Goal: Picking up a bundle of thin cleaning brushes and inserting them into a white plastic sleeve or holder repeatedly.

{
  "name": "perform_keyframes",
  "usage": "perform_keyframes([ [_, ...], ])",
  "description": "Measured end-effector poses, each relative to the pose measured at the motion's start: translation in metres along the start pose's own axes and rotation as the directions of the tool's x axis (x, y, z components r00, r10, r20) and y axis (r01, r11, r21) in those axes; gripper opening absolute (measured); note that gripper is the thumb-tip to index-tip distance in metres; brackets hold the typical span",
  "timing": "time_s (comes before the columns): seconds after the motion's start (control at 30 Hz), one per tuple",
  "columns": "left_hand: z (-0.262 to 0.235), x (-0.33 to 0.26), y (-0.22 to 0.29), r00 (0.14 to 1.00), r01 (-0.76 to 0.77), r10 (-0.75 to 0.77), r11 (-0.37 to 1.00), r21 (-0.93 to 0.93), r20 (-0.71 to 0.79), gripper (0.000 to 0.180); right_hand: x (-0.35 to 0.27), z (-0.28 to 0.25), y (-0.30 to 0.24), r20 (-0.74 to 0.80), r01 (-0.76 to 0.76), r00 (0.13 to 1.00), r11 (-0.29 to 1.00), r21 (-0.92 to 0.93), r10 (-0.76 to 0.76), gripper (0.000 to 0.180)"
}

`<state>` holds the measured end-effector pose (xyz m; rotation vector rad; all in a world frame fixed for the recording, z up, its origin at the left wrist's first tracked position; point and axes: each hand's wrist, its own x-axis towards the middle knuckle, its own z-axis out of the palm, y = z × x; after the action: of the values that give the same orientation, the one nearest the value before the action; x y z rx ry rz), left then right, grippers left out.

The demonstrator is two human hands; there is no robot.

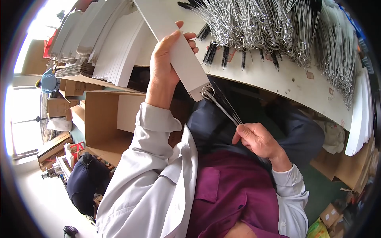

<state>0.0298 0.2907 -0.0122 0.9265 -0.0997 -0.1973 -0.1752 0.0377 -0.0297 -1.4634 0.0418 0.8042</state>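
Observation:
My left hand (162, 57) is wrapped round a long, narrow white box (185, 65), tilted so that its lower end points toward my lap. A small bundle of wire-handled cleaning brushes (225, 106) is gripped in my right hand (260, 141), between thumb and fingers. The bundle's upper end, with a wire ring and some black bristles, is at the lower end of the box. Whether any part of it is inside the box I cannot tell. Beyond my hands, a large pile of similar brushes (254, 25) lies on the white table (307, 90), bristles toward me.
Flat white boxes (119, 47) are stacked at the table's left. Another bunch of wire brushes (337, 59) and more white boxes (360, 115) lie on the right. An open cardboard carton (101, 119) stands by my left arm. A person (49, 81) is far off at left.

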Motion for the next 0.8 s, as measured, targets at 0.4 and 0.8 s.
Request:
perform_keyframes([
  [0.4,0.021,-0.017,-0.011,0.988,-0.11,0.101,0.991,-0.081,-0.114,0.047,0.01,-0.011,0.012,0.118,-0.045,0.993,0.992,0.12,0.03,0.063],
  [0.8,0.031,-0.029,-0.038,0.993,0.03,-0.045,0.99,-0.135,-0.11,0.043,0.019,-0.024,0.014,0.279,-0.24,0.947,0.924,0.297,0.156,0.06],
])
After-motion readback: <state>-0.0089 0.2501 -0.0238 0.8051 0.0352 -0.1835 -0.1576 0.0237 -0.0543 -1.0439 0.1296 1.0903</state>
